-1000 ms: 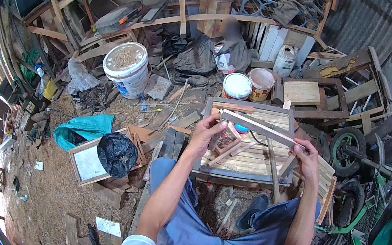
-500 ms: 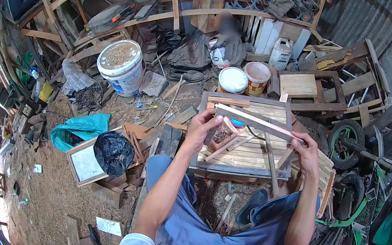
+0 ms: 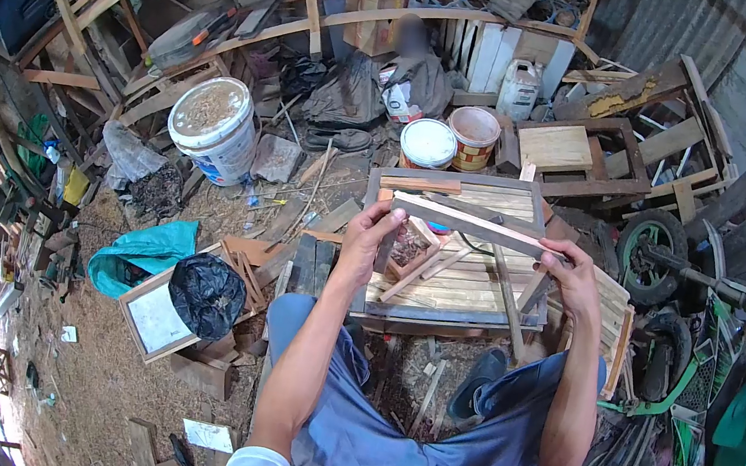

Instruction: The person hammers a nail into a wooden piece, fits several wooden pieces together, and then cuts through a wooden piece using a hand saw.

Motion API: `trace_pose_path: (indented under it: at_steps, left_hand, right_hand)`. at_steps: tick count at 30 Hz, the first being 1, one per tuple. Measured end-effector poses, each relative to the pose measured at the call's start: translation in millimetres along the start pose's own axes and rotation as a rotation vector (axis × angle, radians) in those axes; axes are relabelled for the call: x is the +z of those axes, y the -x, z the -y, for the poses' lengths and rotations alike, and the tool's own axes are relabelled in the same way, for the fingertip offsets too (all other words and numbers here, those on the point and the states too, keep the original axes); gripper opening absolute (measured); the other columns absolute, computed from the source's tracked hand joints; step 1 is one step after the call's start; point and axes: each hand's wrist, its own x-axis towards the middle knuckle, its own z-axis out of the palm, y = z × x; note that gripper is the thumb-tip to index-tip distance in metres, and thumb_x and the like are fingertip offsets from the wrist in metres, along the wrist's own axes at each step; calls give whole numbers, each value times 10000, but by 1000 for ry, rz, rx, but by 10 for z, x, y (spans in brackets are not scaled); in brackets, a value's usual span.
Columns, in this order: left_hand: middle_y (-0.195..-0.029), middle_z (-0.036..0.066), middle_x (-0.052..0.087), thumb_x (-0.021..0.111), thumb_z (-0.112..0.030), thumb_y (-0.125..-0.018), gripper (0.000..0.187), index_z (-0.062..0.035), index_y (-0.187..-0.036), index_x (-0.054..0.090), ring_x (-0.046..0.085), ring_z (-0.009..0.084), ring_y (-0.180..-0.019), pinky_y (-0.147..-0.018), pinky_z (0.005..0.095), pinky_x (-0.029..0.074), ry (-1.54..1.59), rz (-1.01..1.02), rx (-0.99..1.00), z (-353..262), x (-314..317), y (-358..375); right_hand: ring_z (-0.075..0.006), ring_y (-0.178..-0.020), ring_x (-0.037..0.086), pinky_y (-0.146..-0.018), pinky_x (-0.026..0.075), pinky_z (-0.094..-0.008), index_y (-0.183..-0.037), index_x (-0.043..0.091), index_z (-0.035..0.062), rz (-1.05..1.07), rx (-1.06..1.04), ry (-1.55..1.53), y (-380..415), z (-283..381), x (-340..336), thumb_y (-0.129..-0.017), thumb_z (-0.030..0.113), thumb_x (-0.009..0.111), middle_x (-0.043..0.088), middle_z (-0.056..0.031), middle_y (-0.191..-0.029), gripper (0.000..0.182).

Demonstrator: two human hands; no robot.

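A narrow wooden strip (image 3: 469,226), pale along its top edge and dark on its side, spans between my two hands above a slatted wooden tabletop. My left hand (image 3: 366,243) pinches its left end between thumb and fingers. At the other end, my right hand (image 3: 573,278) grips it the same way, thumb on the near face. Short wooden pieces show below each hand. Under the strip, a small wooden box (image 3: 411,250) with shavings or scraps lies on the slatted tabletop (image 3: 468,302). A long thin stick (image 3: 508,302) leans across the table's right part.
Buckets (image 3: 428,144) stand beyond the table, with a larger white bucket (image 3: 210,148) at left. A black plastic bag (image 3: 206,295) rests on a framed board beside my left leg. To the right are a green bicycle frame (image 3: 688,382) and a wheel (image 3: 650,261). Wood scraps litter the floor.
The view has shifted slightly, so the surroundings sit a little further left and higher. Both hands keep hold of the wooden strip in nearly the same pose.
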Motion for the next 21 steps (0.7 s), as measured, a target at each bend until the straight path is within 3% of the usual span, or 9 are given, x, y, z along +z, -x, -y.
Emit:
trace_pose_path:
  at_steps: [4,7,11,17,21]
  left_hand:
    - [-862,19,648,670,-256,-894,276,-31,-1051,637,586,88,-742,-695,236,471,-50,-93,-55,-44,41,19]
    - [-856,17,645,672,-239,-894,261,-30,-1046,641,580,88,-731,-675,237,467,-41,-88,-20,4,30,0]
    - [-852,26,635,693,-228,-890,327,7,-1110,639,551,67,-698,-636,221,464,-107,-90,99,53,94,14]
    - [-911,47,657,705,-197,-884,342,36,-1120,623,591,70,-759,-662,219,487,-157,-132,209,-180,256,109]
    - [-1017,66,650,694,-91,-880,335,31,-1176,592,605,98,-853,-735,246,503,-158,-79,261,-351,485,199]
  right_hand:
    - [-144,-848,624,-782,523,-290,-1109,650,-12,12,-4,53,-5,-15,38,-839,185,755,643,-70,-976,350]
    - [-170,-946,619,-826,508,-326,-1127,666,33,28,6,236,9,5,83,-786,147,785,660,-74,-1049,378]
    - [-253,-994,631,-890,480,-369,-1167,646,71,102,-177,667,80,20,307,-728,152,811,661,-139,-1070,476]
    - [-358,-1008,616,-874,477,-390,-1248,578,50,159,-411,734,136,40,567,-854,40,627,637,-188,-1120,397]
    - [-280,-1037,618,-912,463,-360,-1254,542,-19,194,-285,659,94,8,519,-927,98,571,634,-196,-1144,349]
